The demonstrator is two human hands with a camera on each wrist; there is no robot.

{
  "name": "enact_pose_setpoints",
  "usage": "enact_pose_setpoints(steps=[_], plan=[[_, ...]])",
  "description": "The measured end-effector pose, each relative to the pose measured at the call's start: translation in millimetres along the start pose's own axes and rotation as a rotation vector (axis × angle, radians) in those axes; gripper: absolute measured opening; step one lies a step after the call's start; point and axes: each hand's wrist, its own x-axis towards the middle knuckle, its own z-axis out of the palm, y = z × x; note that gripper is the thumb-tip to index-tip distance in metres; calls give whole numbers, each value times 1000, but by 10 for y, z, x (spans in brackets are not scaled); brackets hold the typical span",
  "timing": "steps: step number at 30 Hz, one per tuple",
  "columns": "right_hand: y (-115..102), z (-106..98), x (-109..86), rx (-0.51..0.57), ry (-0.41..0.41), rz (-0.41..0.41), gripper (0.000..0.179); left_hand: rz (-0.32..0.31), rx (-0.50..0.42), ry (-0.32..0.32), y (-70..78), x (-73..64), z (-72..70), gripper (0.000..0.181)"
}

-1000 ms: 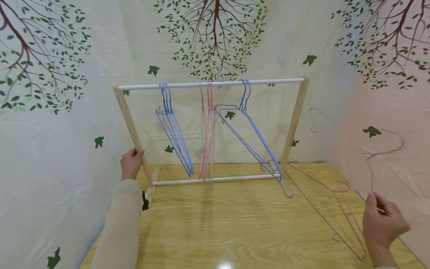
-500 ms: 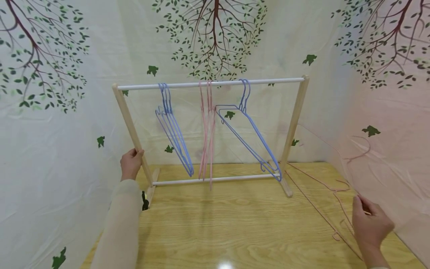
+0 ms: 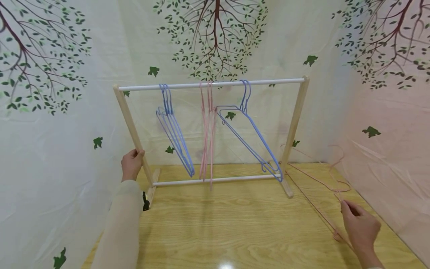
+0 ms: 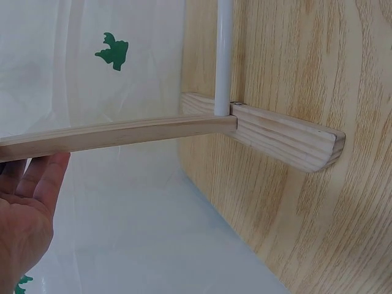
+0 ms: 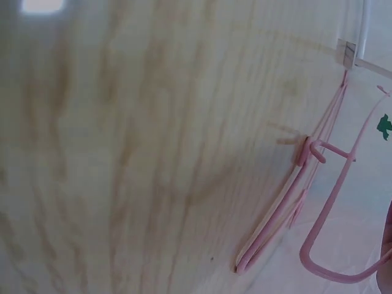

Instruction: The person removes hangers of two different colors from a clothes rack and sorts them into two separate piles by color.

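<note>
My left hand (image 3: 132,164) grips the left wooden post (image 3: 127,119) of a small clothes rack; in the left wrist view its fingers (image 4: 49,184) lie against the post (image 4: 122,133), thumb hidden. At lower right, my right hand (image 3: 361,228) pinches a pink wire hanger (image 5: 331,208), held tilted above the tabletop. Another pink hanger (image 5: 272,222) lies flat on the table beneath it, and the two overlap in the head view. From the rack's white top rail (image 3: 221,84) hang blue hangers (image 3: 167,108) at left, pink ones (image 3: 211,101) mid-rail and two blue hangers (image 3: 258,132) at right.
The rack's right foot (image 3: 287,188) stands close to the pink hangers. A white lower rail (image 3: 235,179) joins both posts near the wood-grain table (image 3: 235,224). Pale cloth walls (image 3: 386,168) with printed leaves enclose the back and sides. A small black item (image 3: 146,201) shows beside the left sleeve.
My right hand has moved left and slightly down with the pink hanger, bringing it lower, over the hanger on the table. The left hand stays on the post.
</note>
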Motion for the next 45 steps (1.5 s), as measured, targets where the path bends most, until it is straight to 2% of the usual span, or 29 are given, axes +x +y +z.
enact_pose_setpoints(steps=[3,11,19,22,29,36,45], plan=[[29,-6,36,-76,-44,-5,31,3,-1,-7,-2,0,-3,46],[65,-31,165,-239,-133,43,36,-9,-12,-10,4,-6,-9,45],[177,-96,309,-406,-201,-5,39,-24,-26,-17,39,-23,-10,45],[230,-127,349,-442,-252,-4,42,-21,-30,-16,45,-34,-9,45],[354,-155,402,-487,-278,20,40,-1,-20,-7,36,-40,3,44],[451,-199,455,-563,-363,59,44,-5,-30,-7,37,-36,5,43],[473,-163,522,-546,-354,19,46,3,-22,14,38,-42,-19,43]])
